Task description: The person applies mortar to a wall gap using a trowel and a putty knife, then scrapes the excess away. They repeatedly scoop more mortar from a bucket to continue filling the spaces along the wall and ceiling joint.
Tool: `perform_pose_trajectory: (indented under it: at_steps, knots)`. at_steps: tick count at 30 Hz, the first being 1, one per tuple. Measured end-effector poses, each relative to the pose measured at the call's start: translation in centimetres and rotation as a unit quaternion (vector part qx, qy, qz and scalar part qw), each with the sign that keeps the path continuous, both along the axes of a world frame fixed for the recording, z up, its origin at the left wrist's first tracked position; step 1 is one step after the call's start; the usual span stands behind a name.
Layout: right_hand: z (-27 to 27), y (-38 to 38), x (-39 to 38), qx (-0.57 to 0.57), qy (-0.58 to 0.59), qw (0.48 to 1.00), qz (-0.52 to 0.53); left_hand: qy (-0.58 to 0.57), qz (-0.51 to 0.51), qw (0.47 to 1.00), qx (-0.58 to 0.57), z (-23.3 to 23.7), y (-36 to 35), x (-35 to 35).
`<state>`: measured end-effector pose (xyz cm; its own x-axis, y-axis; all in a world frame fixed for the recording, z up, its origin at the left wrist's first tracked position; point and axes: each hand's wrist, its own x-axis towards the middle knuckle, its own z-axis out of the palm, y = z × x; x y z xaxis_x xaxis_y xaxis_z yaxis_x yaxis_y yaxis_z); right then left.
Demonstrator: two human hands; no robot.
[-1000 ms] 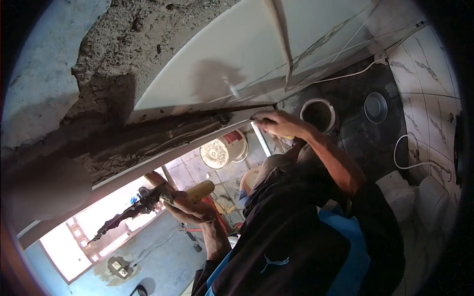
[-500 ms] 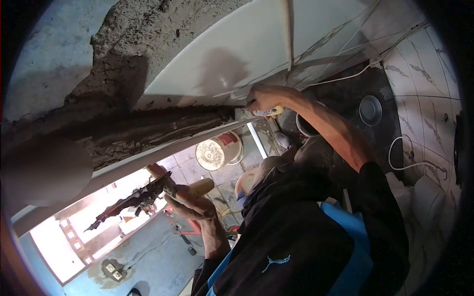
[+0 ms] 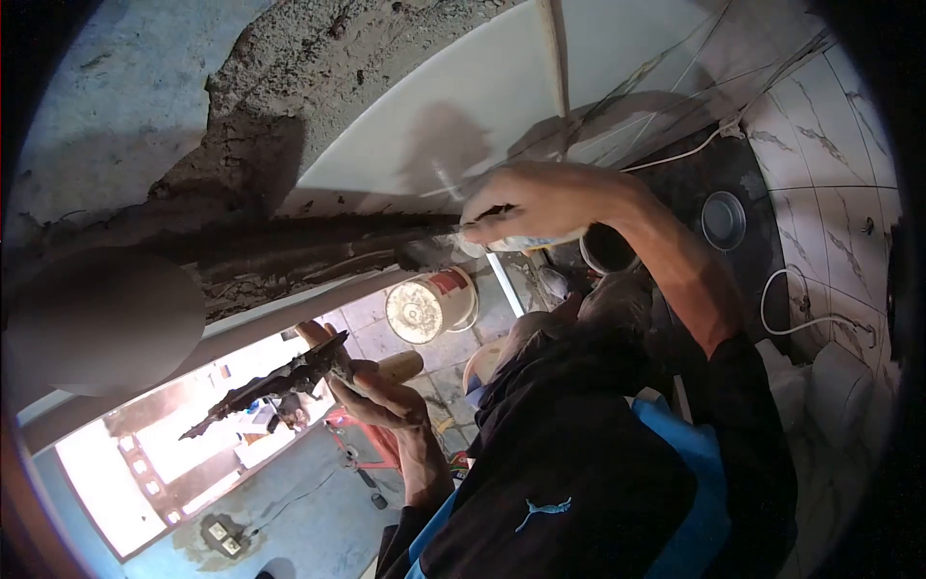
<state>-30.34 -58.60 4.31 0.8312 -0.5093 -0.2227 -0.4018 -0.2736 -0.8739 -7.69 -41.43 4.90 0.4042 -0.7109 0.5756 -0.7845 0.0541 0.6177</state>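
Observation:
My left hand (image 3: 381,394) is closed round the wooden handle (image 3: 400,366) of a trowel. Its blade (image 3: 275,381), seen nearly edge-on, is caked with dark wet mortar. My right hand (image 3: 526,205) grips a small trowel with a whitish-yellow handle (image 3: 545,240). Its grey blade (image 3: 424,254), smeared by motion, lies against the edge of a dark mortar-covered ledge (image 3: 299,261) below the white tiled wall (image 3: 395,145). My right fingers partly hide the handle.
A pale frame edge (image 3: 260,323) runs below the ledge. Beneath are a mortar-stained bucket (image 3: 429,304) and tiled floor. A metal bowl (image 3: 723,220) sits on the dark floor at right, near a white hose (image 3: 772,299). A blurred round patch (image 3: 106,318) covers part of the left.
My right hand has come left along the ledge and looks larger, and the trowel's blade now shows. My left hand keeps its hold, nearly in place. The view has shifted slightly.

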Motion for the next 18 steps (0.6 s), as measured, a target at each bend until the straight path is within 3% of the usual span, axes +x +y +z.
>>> perform_pose_trajectory:
  at_steps: [2,3,5,6,8,10,12,13,15,18]
  knots:
    - [-0.5,1.7,-1.5,-0.001,-0.181,0.981,-0.07,0.015,0.004,0.996,0.086,0.8,0.7,0.2]
    - [-1.2,2.9,-1.9,-0.001,-0.184,0.981,-0.067,0.012,0.008,0.996,0.085,0.8,0.5,0.4]
    - [-4.1,6.1,-1.8,0.009,-0.177,0.959,-0.223,-0.004,-0.043,0.999,-0.007,0.5,-0.1,0.4]
    - [-6.6,8.0,-0.5,-0.013,-0.228,0.927,-0.299,-0.005,-0.045,0.999,-0.004,0.4,-0.3,0.3]
    - [-8.0,9.9,1.1,0.09,-0.166,0.927,-0.325,0.023,-0.053,0.998,-0.031,0.1,-0.7,-0.3]
    - [-10.7,12.0,4.6,0.036,-0.193,0.902,-0.384,0.033,-0.062,0.997,-0.039,0.2,-0.8,-0.3]
    - [-12.1,13.2,7.7,-0.056,-0.255,0.842,-0.473,-0.104,-0.071,0.992,-0.004,0.4,-0.3,-0.2]
    - [-13.2,13.6,9.1,-0.062,-0.283,0.83,-0.478,-0.106,-0.073,0.992,-0.004,0.1,0.2,0.3]
    - [-13.0,13.8,10.6,-0.058,-0.288,0.824,-0.485,0.06,-0.057,0.996,0.041,-0.4,1.0,1.5]
    - [-12.3,14.0,12.4,-0.063,-0.287,0.819,-0.493,0.048,-0.036,0.998,0.028,-0.4,0.6,1.0]
